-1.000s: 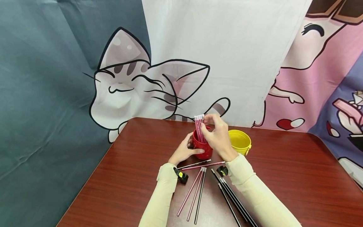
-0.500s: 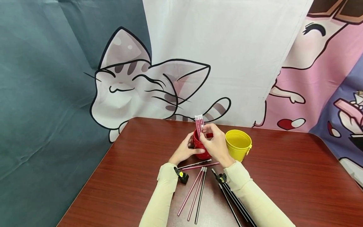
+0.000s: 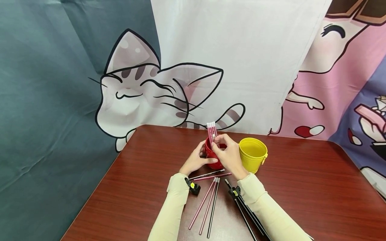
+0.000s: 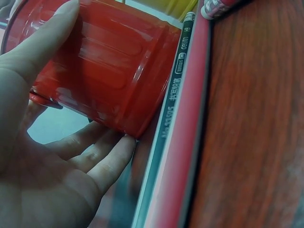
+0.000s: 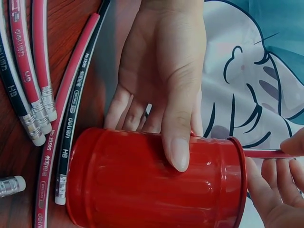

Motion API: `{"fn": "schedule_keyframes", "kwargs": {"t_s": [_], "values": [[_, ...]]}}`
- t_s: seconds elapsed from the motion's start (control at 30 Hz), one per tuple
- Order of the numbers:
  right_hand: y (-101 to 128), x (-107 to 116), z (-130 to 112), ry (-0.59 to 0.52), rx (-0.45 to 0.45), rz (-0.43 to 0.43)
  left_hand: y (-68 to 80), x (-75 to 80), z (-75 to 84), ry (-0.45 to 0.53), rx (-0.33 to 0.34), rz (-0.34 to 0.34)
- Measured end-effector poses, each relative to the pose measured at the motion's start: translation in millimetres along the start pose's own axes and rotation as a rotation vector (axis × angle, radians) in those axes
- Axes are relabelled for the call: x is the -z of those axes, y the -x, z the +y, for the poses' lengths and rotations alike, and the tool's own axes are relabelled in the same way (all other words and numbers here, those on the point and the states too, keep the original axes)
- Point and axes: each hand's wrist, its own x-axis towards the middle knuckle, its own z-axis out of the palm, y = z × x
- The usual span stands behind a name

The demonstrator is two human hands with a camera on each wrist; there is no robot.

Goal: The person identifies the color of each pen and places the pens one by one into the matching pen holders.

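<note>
while my left hand [image 3: 195, 160] is gripping the glossy red metal cup [image 3: 213, 156] mid-table, my right hand [image 3: 228, 154] is pinching a slim pink pencil [image 3: 213, 139] near its eraser; it's probably light, stiff, slippery.

On the counter [image 3: 126, 187] the cup [image 3: 213, 157] stands mid-way, pencils [image 3: 212, 131] upright in it. The bucket [image 3: 252, 154] sits at its three o'clock, loose pencils [image 3: 208, 204] at six o'clock, nearer the person.

two cups [image 3: 252, 154], two hands [image 3: 196, 160], many pencils [image 3: 212, 204]
</note>
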Motion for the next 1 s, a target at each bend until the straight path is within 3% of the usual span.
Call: {"fn": "schedule_keyframes", "kwargs": {"t_s": [0.23,0.43,0.57,0.7,0.8,1.0], "values": [[5.5,8.5,-33.4,-0.013,-0.028,-0.014,-3.6,0.1,-7.3,0.012,-0.01,0.003],[7.6,10.3,-31.5,0.016,0.01,-0.029,-11.7,-1.1,-26.9,0.002,-0.012,0.017],[8.5,10.8,-31.6,0.018,0.013,-0.049,-12.9,-2.3,-31.0,-0.016,-0.009,0.024],[9.7,10.6,-30.7,0.005,-0.004,-0.05,-12.1,-1.8,-29.0,-0.001,-0.013,0.016],[10.6,10.6,-27.5,-0.006,-0.019,-0.046,-7.9,-0.7,-17.9,0.013,-0.013,0.005],[13.9,9.3,-5.3,-0.001,-0.015,-0.035,-3.6,-0.2,-6.2,0.008,-0.016,-0.003]]}}
